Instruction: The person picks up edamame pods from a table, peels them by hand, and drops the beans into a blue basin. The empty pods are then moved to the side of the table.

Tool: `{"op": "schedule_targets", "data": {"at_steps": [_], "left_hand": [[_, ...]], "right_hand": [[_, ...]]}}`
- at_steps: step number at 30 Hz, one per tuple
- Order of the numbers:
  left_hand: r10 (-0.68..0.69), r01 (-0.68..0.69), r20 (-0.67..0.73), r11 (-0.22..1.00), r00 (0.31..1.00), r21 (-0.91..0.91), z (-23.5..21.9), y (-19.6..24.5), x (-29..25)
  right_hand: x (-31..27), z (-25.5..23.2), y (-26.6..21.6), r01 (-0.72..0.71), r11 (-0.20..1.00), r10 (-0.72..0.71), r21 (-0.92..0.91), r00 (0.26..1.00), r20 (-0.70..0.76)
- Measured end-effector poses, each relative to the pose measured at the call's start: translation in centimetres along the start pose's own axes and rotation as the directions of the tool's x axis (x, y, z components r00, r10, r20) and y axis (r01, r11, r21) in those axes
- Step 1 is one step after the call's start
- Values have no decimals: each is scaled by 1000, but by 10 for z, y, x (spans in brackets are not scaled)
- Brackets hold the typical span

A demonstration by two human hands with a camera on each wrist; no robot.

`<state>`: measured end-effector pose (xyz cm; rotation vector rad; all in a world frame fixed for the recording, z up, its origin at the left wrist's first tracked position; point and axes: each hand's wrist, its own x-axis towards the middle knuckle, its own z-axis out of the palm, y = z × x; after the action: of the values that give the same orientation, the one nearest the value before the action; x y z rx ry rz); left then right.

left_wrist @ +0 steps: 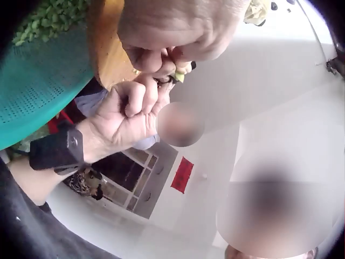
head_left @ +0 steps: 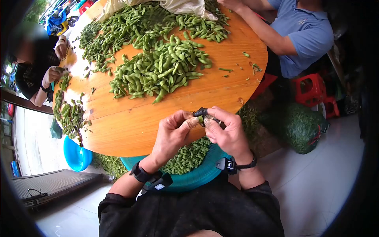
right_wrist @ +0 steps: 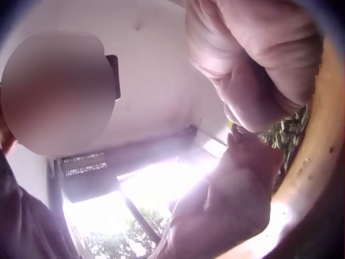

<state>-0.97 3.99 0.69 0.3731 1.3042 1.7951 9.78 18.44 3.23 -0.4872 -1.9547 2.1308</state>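
Across the round table point(head_left: 130, 126), broad heaps of green pods point(head_left: 158, 73), partly under a pale cloth point(head_left: 189, 8) at the far side. Around it, to the right a person in a blue shirt point(head_left: 308, 39), to the left a person in dark clothes point(head_left: 29, 81). Near the right side, a red stool point(head_left: 310, 89) and a bulging net sack point(head_left: 296, 128); below the left edge, a blue basin point(head_left: 77, 154). Just under the near table edge, partly covered by it, a teal basket point(head_left: 193, 186) with small round holes, full of beans point(head_left: 187, 158). Smooth orange wood grain on the table; pods plump, curved and bumpy. Above the basket, close to the table edge, left hand point(head_left: 171, 132) and right hand point(head_left: 229, 132) fingertip to fingertip, both narrow, pinching a small green piece point(head_left: 200, 118), mostly hidden. Something dark beside it, impossible to tell what.
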Motion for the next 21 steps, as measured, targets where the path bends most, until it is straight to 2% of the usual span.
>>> {"op": "schedule_targets", "data": {"at_steps": [1, 2, 3, 4, 5, 6, 8, 9, 10, 11, 12, 13, 14, 15, 16, 18, 21], "left_hand": [[237, -168, -87, 861, 967, 479, 3, 2, -1], [238, -168, -89, 862, 967, 479, 5, 4, -2], [345, -230, -73, 754, 936, 616, 5, 6, -4], [443, -273, -41, 620, 896, 735, 6, 7, -6], [357, -231, -45, 689, 933, 687, 11, 7, -9], [358, -229, -48, 689, 933, 688, 12, 9, -11], [209, -176, -17, 860, 978, 479, 12, 13, -12], [160, -149, 25, 838, 987, 524, 6, 12, -11], [159, -147, 22, 840, 987, 522, 4, 14, -11], [92, -106, 51, 863, 994, 495, 3, 18, -10], [25, -61, 83, 881, 996, 468, 0, 20, -10], [12, -60, 102, 879, 995, 472, -4, 18, -10], [12, -58, 100, 880, 995, 472, -6, 19, -10], [-6, -51, 116, 874, 993, 483, -7, 20, -10], [-23, -45, 131, 868, 991, 494, -8, 20, -10], [-19, -46, 129, 875, 991, 483, -9, 18, -12], [-15, -49, 143, 900, 990, 432, -12, 15, -13]], "right_hand": [[-1, 3, 0, -1, 1000, 1, -1, 1000, 1], [-1, 6, 0, 177, 952, -193, -249, 980, -39], [-2, 10, 1, 322, 814, -382, -484, 924, -28], [-2, 14, 0, 322, 815, -380, -482, 925, -26], [-2, 19, -1, 364, 752, -456, -549, 889, -35], [-3, 21, -3, 400, 681, -531, -613, 846, -39], [-4, 22, -3, 393, 691, -516, -607, 856, -33], [-4, 20, -1, 421, 698, -519, -579, 855, -4], [-4, 19, 0, 448, 705, -522, -550, 853, 26], [-4, 17, 2, 450, 704, -521, -550, 853, 31], [-4, 15, 3, 319, 864, -351, -389, 936, -10], [-5, 14, 4, 154, 966, -160, -209, 987, -16], [-4, 11, 5, 152, 966, -158, -209, 987, -14], [-2, 8, 5, 7, 999, -8, 33, 1000, 11], [-1, 7, 5, -149, 952, 134, 266, 988, 73], [1, 8, 8, -114, 964, 99, 240, 992, 77], [3, 4, 8, -176, 925, 138, 336, 981, 134]]}}
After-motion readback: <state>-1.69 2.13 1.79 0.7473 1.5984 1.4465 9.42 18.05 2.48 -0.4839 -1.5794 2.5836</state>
